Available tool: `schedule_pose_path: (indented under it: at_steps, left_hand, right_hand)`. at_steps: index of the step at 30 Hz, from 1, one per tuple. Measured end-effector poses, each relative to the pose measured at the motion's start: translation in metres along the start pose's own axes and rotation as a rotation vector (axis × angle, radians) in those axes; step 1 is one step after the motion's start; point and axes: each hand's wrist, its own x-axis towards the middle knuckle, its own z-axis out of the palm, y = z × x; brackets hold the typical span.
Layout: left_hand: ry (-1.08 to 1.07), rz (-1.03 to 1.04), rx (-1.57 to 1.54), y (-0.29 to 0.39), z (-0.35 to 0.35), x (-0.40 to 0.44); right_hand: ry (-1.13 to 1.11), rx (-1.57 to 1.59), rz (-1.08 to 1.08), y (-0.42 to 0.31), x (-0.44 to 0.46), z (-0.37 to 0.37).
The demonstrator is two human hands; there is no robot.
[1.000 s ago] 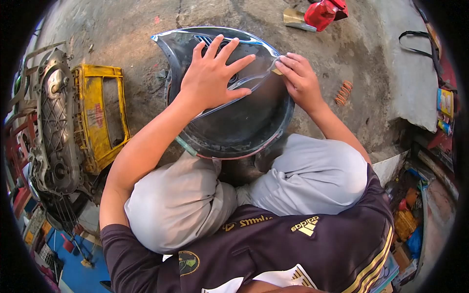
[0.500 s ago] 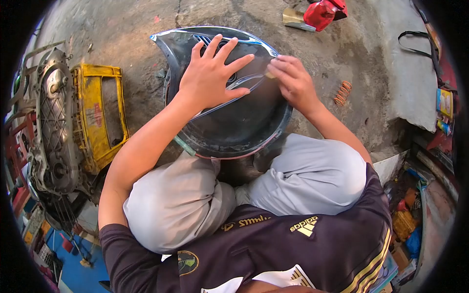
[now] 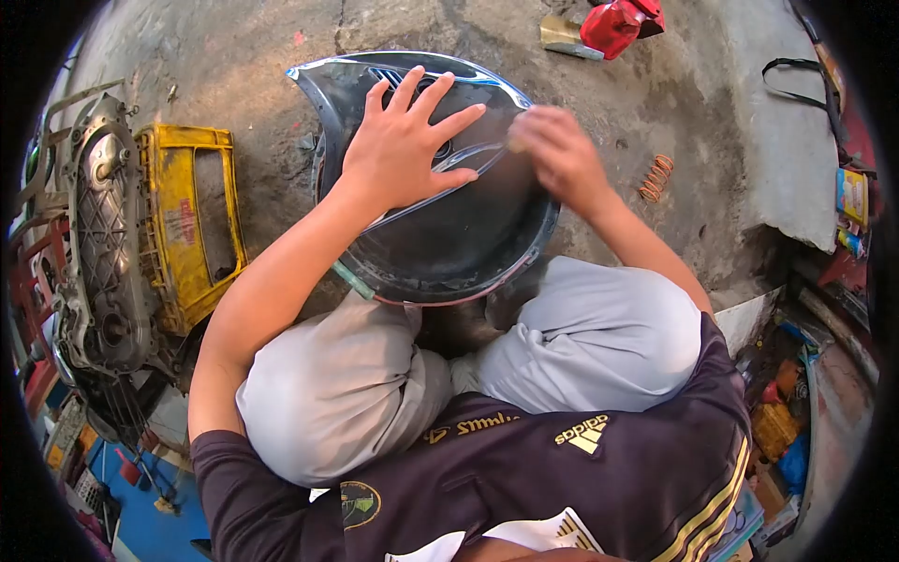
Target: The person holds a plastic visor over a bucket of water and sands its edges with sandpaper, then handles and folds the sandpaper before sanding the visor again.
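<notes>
A dark, glossy curved panel [image 3: 351, 94], like a motorcycle fairing piece, lies over a round black basin [image 3: 449, 272] in front of my knees. My left hand [image 3: 398, 145] rests flat on the panel with fingers spread, holding nothing. At the panel's right end, my right hand [image 3: 557, 155] has its fingers pinched together, its fingertips smeared by motion. A small tan bit shows at those fingertips, too blurred to name. Part of the panel is hidden under my left hand.
On the left stand a yellow plastic crate [image 3: 187, 225] and a metal engine casing [image 3: 108, 234]. A copper-coloured coil spring [image 3: 656, 178] lies on the concrete floor at right. A red object [image 3: 623, 28] lies beyond the panel. Assorted clutter [image 3: 777, 421] fills the lower right.
My right hand has shifted slightly left along the panel's right end, its fingers more blurred. My left hand and the panel stay in place.
</notes>
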Motion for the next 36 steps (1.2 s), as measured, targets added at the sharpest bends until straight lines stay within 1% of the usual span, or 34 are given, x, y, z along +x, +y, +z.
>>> schedule_pose_path:
  at_steps: [2,3,4,6,8,11,13,14,16,18,20,22,24,26,28,30,31,32,33,35,36]
  left_hand:
    - [-0.005,0.003,0.0,-0.001,-0.001,-0.001]
    - [-0.018,-0.004,-0.012,-0.001,-0.001,-0.001]
    - [-0.03,-0.014,-0.024,-0.001,-0.001,-0.001]
    - [-0.043,-0.025,-0.022,0.0,-0.002,-0.002]
    - [-0.054,-0.027,-0.014,0.001,-0.001,0.0]
    - [-0.041,-0.015,-0.023,-0.002,-0.001,-0.001]
    - [-0.034,-0.011,-0.023,-0.002,-0.001,-0.002]
    - [-0.028,-0.018,-0.025,0.0,-0.001,-0.001]
    - [-0.056,-0.024,-0.004,0.0,-0.003,-0.001]
    - [-0.042,-0.014,-0.012,-0.002,-0.002,0.0]
    - [-0.029,-0.009,-0.025,-0.001,-0.001,-0.003]
    - [-0.04,-0.019,-0.001,0.0,-0.002,-0.001]
    - [-0.038,-0.016,-0.009,0.0,-0.002,-0.001]
    - [-0.037,-0.01,-0.017,-0.003,-0.003,-0.001]
    - [-0.027,-0.007,-0.015,-0.001,-0.002,-0.001]
    - [-0.036,-0.016,-0.008,0.001,-0.001,-0.001]
    - [-0.05,-0.021,0.008,0.001,-0.001,0.0]
    - [-0.047,-0.017,0.015,0.0,-0.001,0.002]
    - [-0.02,-0.002,0.004,-0.001,-0.001,0.002]
    - [-0.003,0.01,-0.013,-0.001,-0.001,-0.002]
    - [-0.011,0.006,-0.008,0.0,-0.003,-0.003]
  right_hand:
    - [-0.082,0.104,-0.076,-0.013,-0.001,0.002]
    - [-0.063,0.123,-0.019,-0.006,0.001,0.001]
    - [-0.062,0.123,-0.02,-0.002,0.001,0.003]
    - [-0.012,0.04,0.043,0.003,-0.002,0.001]
    - [-0.055,0.093,-0.019,-0.023,-0.004,0.003]
    - [-0.045,0.124,-0.037,-0.005,-0.004,0.003]
    - [-0.009,0.101,0.216,-0.002,-0.003,0.002]
    - [-0.014,0.099,0.21,-0.004,-0.005,0.002]
    - [-0.091,0.072,-0.058,-0.021,0.001,0.0]
    - [-0.088,0.117,-0.064,0.002,0.001,0.001]
    - [0.032,0.042,0.11,0.024,-0.003,0.005]
    - [0.002,0.014,0.095,0.004,0.0,0.001]
    - [-0.076,0.097,-0.078,-0.022,0.004,-0.001]
    - [-0.063,0.069,-0.102,0.0,0.002,0.0]
    - [0.009,0.051,0.101,0.01,0.006,0.001]
    - [0.021,0.115,0.055,-0.01,-0.002,0.007]
    - [-0.022,0.123,-0.001,-0.017,-0.002,0.004]
    - [-0.06,0.131,-0.058,-0.021,0.001,0.002]
    - [-0.053,0.131,-0.058,-0.01,0.0,0.004]
    - [0.029,0.158,0.155,0.018,-0.007,0.01]
    - [0.025,0.16,0.155,0.011,-0.008,0.009]
